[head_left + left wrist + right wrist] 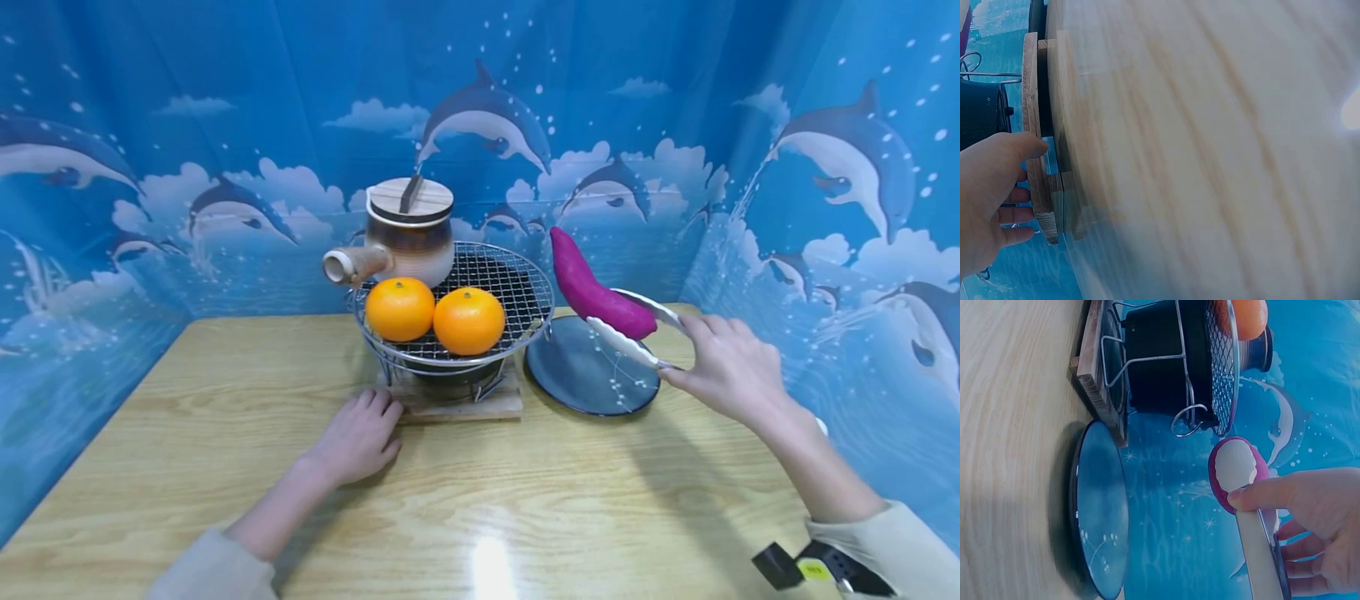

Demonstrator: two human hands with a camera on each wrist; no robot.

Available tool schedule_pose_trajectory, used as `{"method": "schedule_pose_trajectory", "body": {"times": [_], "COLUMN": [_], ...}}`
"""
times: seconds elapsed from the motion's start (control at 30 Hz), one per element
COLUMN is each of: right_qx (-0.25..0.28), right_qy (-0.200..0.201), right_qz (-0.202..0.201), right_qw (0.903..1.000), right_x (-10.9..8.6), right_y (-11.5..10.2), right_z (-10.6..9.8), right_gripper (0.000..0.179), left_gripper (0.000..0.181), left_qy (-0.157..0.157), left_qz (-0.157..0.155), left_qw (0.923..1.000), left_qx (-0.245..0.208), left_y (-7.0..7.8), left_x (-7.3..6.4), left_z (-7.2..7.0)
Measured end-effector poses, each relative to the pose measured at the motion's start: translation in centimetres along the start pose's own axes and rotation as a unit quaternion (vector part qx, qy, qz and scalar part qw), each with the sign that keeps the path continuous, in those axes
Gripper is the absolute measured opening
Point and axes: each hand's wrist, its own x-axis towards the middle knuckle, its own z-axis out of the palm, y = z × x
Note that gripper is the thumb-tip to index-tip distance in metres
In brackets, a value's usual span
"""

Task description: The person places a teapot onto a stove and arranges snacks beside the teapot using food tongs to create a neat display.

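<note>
My right hand (731,367) grips a pair of tongs (621,342) with pale scalloped tips. Between the tips is a purple sweet potato (588,287), held tilted above a dark blue plate (577,375), its narrow end up and to the left. In the right wrist view the thumb presses on one arm of the tongs (1257,550). My left hand (360,437) holds the left front corner of a wooden board (457,408), thumb along one side and fingers curled at the other in the left wrist view. A grill stove with a round wire rack (517,287) stands on this board.
Two oranges (469,322) sit at the front of the rack. Behind them stands a brown and white pot (420,250) with a wooden lid, its side handle pointing left. A blue dolphin-print curtain (300,100) encloses the back and sides of the wooden table (187,417).
</note>
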Motion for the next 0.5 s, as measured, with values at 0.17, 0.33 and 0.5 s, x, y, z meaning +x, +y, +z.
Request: {"method": "schedule_pose_trajectory", "body": {"times": [0.17,0.33,0.5], "right_qx": [-0.006,-0.010,-0.014], "right_qy": [0.000,0.001,-0.001], "right_qz": [-0.006,-0.013,-0.016], "right_qw": [1.0000,0.9999,0.9998], "right_x": [0.1,0.1,0.2], "right_y": [-0.4,-0.7,-1.0], "right_z": [-0.5,-1.0,-1.6], "right_gripper": [0.072,0.074,0.075], "left_gripper": [0.031,0.031,0.031], "left_qy": [0.000,0.004,0.006], "left_qz": [-0.001,0.001,0.001], "left_qw": [1.0000,1.0000,1.0000], "left_qx": [0.001,0.003,0.003], "left_y": [0.0,0.0,0.0], "left_x": [0.0,0.0,0.0], "left_z": [0.0,0.0,0.0]}}
